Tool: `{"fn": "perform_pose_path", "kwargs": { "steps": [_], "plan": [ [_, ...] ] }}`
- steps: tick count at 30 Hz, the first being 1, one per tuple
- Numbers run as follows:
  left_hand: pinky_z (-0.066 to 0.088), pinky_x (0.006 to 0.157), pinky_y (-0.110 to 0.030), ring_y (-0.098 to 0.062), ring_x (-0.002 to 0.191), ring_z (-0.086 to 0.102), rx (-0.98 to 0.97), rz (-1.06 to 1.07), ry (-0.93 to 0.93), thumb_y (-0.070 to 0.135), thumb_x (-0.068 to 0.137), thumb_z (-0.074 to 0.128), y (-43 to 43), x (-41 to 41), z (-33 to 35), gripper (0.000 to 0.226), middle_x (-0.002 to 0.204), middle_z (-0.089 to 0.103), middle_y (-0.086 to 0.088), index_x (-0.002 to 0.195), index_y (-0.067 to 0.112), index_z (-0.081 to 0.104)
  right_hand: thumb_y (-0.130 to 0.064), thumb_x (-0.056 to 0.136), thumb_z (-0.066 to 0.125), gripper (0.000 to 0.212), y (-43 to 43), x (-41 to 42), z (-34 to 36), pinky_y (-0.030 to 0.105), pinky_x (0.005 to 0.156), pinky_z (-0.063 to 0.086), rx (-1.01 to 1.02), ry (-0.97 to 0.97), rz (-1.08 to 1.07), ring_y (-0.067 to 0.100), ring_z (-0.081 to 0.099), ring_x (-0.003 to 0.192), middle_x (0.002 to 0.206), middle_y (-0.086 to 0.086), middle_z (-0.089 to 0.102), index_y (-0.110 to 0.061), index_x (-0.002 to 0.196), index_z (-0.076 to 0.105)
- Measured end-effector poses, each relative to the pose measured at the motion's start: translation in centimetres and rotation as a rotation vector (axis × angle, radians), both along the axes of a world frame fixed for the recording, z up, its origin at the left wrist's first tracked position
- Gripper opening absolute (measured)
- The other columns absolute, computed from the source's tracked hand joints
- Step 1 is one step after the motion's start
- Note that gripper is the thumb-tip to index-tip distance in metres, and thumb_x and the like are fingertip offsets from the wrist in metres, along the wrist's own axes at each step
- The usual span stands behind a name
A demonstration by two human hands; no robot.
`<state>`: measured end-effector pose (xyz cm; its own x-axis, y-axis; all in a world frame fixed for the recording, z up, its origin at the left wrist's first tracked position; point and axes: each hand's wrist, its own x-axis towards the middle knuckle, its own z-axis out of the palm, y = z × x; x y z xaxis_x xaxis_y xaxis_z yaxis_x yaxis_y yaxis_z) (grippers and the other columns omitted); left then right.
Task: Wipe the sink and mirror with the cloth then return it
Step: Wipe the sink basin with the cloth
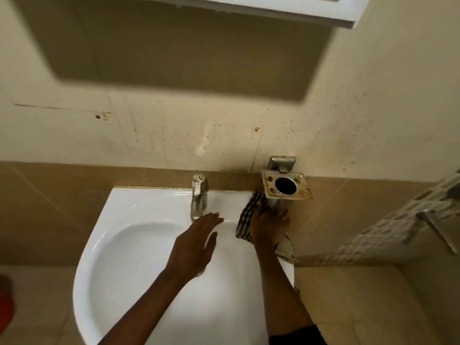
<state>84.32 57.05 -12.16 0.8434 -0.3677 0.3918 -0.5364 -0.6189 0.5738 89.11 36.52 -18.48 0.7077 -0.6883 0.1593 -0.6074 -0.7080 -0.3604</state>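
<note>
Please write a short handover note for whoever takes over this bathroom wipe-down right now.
Right hand: pressing the checked cloth flat on the sink rim's back right corner, below the wall-mounted toothbrush holder.
Left hand: open, empty, over the rim beside the tap.
Done: sink wiping under way; how much is covered cannot be told.
Left: finish the sink, wipe the mirror (only a cabinet edge shows above), return the cloth.

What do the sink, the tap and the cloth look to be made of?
Sink: likely glazed ceramic, glossy white with sharp highlights. Tap: metal, dull grey and spotted. Cloth: woven fabric, dark-and-light check, crumpled under the right hand.
</note>
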Motion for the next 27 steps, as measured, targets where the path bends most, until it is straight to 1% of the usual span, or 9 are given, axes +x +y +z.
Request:
{"fn": "perform_pose_path", "kwargs": {
  "steps": [2, 5, 8, 12, 15, 18, 22, 25, 27],
  "plan": [
    [0.036, 0.091, -0.007, -0.004, 0.119, 0.05, 0.005, 0.044, 0.014, 0.03, 0.089, 0.043, 2.3, 0.1, 0.3, 0.039, 0.129, 0.062, 0.004, 0.124, 0.024, 0.06, -0.038, 0.093, 0.046, 0.051, 2.9, 2.1, 0.1, 0.052, 0.101, 0.036, -0.018, -0.012, 0.056, 0.044, 0.054, 0.11, 0.119, 0.031, 0.058, 0.007, 0.116, 0.054],
    [0.036, 0.089, -0.006, -0.002, 0.122, 0.045, 0.037, 0.107, 0.031, 0.031, 0.088, 0.042, 4.7, 0.0, 0.0, 0.042, 0.131, 0.061, 0.007, 0.128, 0.03, 0.053, -0.033, 0.088, 0.054, 0.065, 8.2, 3.7, -0.3, 0.05, 0.109, 0.029, 0.063, -0.035, 0.182, 0.04, 0.043, 0.127, 0.138, 0.028, 0.045, 0.007, 0.136, 0.036],
    [0.048, 0.083, -0.015, -0.003, 0.123, 0.044, 0.079, 0.145, 0.006, 0.032, 0.089, 0.041, 5.8, -0.4, -0.2, 0.043, 0.132, 0.061, 0.006, 0.128, 0.026, 0.056, -0.032, 0.079, 0.067, 0.07, 11.7, 3.3, -1.0, 0.047, 0.106, 0.037, 0.053, -0.035, 0.385, 0.035, 0.05, 0.123, 0.133, 0.021, 0.053, 0.002, 0.135, 0.043],
    [0.042, 0.081, -0.008, -0.002, 0.123, 0.046, 0.047, 0.143, -0.015, 0.032, 0.089, 0.043, 6.1, -0.8, 0.9, 0.039, 0.131, 0.061, 0.008, 0.124, 0.026, 0.059, -0.021, 0.091, 0.046, 0.045, 8.3, 2.3, -1.2, 0.051, 0.105, 0.04, -0.024, -0.126, 0.68, 0.031, 0.052, 0.123, 0.132, 0.015, 0.056, -0.005, 0.134, 0.046],
    [0.042, 0.076, -0.006, 0.0, 0.124, 0.046, 0.034, 0.171, -0.034, 0.032, 0.089, 0.043, 7.0, -0.9, 1.9, 0.038, 0.131, 0.059, 0.012, 0.124, 0.028, 0.058, -0.017, 0.091, 0.041, 0.042, 5.0, 1.4, -1.7, 0.055, 0.104, 0.037, -0.091, -0.233, 0.506, 0.031, 0.052, 0.124, 0.134, 0.013, 0.055, -0.007, 0.131, 0.05],
    [0.047, 0.075, -0.012, -0.001, 0.125, 0.044, 0.033, 0.258, -0.048, 0.034, 0.089, 0.041, 9.0, -1.0, 2.2, 0.039, 0.131, 0.06, 0.011, 0.123, 0.027, 0.06, -0.031, 0.09, 0.028, 0.053, 6.0, 0.9, -1.9, 0.057, 0.105, 0.031, -0.055, -0.237, 0.268, 0.034, 0.047, 0.127, 0.136, 0.015, 0.053, -0.007, 0.133, 0.047],
    [0.045, 0.075, -0.017, -0.001, 0.125, 0.044, 0.028, 0.37, -0.01, 0.039, 0.088, 0.036, 12.0, -0.9, 1.7, 0.044, 0.134, 0.059, 0.007, 0.124, 0.028, 0.059, -0.033, 0.089, 0.033, 0.053, 13.0, 0.0, -2.2, 0.059, 0.105, 0.035, 0.092, -0.277, 0.426, 0.036, 0.048, 0.124, 0.131, 0.019, 0.055, -0.004, 0.13, 0.048],
    [0.048, 0.073, -0.021, -0.007, 0.125, 0.051, 0.018, 0.413, 0.026, 0.039, 0.087, 0.035, 13.1, -1.0, 1.1, 0.044, 0.135, 0.058, 0.009, 0.124, 0.029, 0.058, -0.033, 0.092, 0.035, 0.053, 16.2, -0.9, -3.1, 0.056, 0.107, 0.034, 0.181, -0.305, 0.424, 0.036, 0.045, 0.126, 0.131, 0.021, 0.053, 0.002, 0.13, 0.046],
    [0.046, 0.07, -0.017, -0.006, 0.121, 0.053, 0.018, 0.41, 0.03, 0.037, 0.087, 0.037, 13.4, -1.4, 0.9, 0.04, 0.133, 0.059, 0.011, 0.121, 0.031, 0.057, -0.03, 0.095, 0.033, 0.046, 16.9, -1.2, -3.9, 0.057, 0.102, 0.039, 0.193, -0.293, 0.446, 0.038, 0.049, 0.122, 0.126, 0.023, 0.056, 0.001, 0.127, 0.049]
  ]
}}
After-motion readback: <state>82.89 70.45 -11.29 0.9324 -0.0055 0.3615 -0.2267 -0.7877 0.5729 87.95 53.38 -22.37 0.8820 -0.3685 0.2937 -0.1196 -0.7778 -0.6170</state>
